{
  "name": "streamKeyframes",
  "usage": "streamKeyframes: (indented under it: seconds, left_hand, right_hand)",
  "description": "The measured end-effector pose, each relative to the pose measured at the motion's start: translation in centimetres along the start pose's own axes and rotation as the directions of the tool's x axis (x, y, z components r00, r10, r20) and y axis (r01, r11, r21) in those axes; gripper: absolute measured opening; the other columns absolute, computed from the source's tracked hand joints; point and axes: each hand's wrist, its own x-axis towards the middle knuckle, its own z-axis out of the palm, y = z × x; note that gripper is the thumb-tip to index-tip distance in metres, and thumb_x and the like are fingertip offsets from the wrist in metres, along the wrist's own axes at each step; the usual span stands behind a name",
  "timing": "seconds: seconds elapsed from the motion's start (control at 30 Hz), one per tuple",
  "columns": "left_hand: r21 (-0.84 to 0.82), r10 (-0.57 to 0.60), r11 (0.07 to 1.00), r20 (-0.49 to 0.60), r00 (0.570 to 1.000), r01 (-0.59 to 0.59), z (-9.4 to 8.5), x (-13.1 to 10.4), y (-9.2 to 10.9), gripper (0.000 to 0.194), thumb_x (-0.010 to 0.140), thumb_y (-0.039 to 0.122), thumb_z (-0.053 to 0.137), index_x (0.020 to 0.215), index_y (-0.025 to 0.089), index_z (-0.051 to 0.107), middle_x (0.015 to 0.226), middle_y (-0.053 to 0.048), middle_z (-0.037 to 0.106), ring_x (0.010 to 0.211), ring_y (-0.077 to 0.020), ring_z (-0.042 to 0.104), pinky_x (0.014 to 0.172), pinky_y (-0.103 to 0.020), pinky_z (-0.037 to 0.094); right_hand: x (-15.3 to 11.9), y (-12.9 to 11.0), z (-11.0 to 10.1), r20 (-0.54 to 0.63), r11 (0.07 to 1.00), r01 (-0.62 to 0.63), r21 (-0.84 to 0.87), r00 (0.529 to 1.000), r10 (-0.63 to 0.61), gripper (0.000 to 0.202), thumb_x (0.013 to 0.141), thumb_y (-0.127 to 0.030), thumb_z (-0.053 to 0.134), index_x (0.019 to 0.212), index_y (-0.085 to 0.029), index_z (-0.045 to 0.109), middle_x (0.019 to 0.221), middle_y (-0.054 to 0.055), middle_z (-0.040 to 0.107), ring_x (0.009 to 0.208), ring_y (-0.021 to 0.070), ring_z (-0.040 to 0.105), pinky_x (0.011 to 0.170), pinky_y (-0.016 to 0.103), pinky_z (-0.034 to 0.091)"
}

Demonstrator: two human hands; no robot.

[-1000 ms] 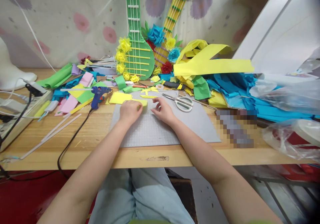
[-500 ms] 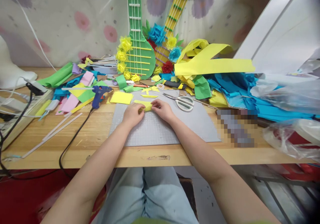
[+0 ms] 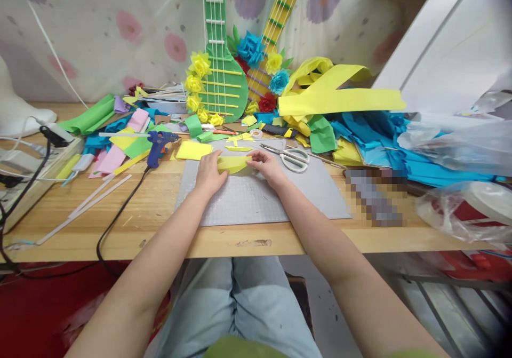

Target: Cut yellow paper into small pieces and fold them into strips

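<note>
Now, from afar, I see the left hand (image 3: 210,172) and right hand (image 3: 269,167) gripping opposite ends of a yellow paper strip (image 3: 236,164) above the grey mat (image 3: 240,203), scissors (image 3: 282,154) at its three o'clock.

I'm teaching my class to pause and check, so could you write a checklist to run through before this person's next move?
1. Yellow paper held at both ends: ok, left hand on one, right hand on the other.
2. Scissors out of the hands: ok, lying beyond the right hand.
3. Grey mat free of scraps: not ok, a yellow sliver lies near its far edge.
4. Glue gun off the mat: ok, left of it.
5. Glue gun hot: cannot tell.
</note>
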Motion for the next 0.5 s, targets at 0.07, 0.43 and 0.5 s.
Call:
streamKeyframes:
  seconds: [0.07,0.43,0.5]
  left_hand:
    - [0.006,-0.01,1.0,-0.005,1.0,0.01,0.0,-0.1,0.0,0.055,0.069,0.022,0.058,0.121,0.016,0.043,0.12,-0.01,0.052,0.114,-0.0258,0.042,0.1,-0.039,0.035]
    - [-0.139,-0.173,0.973,0.087,0.981,0.184,0.1,0.1,-0.5,0.051,0.067,0.018,0.058,0.117,0.02,0.048,0.108,-0.006,0.059,0.09,-0.0185,0.056,0.083,-0.033,0.045]
    - [-0.131,-0.168,0.975,0.081,0.983,0.177,-0.1,0.1,-0.3,0.036,0.069,0.016,0.056,0.104,0.021,0.057,0.096,-0.004,0.063,0.091,-0.0188,0.056,0.082,-0.032,0.045]
  right_hand:
    - [0.1,-0.1,-0.3,-0.055,0.996,-0.013,0.083,0.998,0.018,0.03,0.051,-0.03,0.07,0.076,-0.019,0.058,0.065,-0.005,0.052,0.058,0.0066,0.046,0.053,0.021,0.035]
    - [0.3,-0.8,-2.0,-0.225,0.92,-0.033,0.39,0.966,0.13,0.034,0.049,-0.029,0.072,0.075,-0.021,0.051,0.073,-0.005,0.055,0.062,0.0072,0.051,0.048,0.017,0.036]
    - [0.2,-1.0,-2.1,-0.231,0.93,0.004,0.368,0.969,0.087,0.034,0.05,-0.029,0.071,0.077,-0.022,0.051,0.073,-0.005,0.054,0.06,0.0067,0.049,0.043,0.017,0.032]
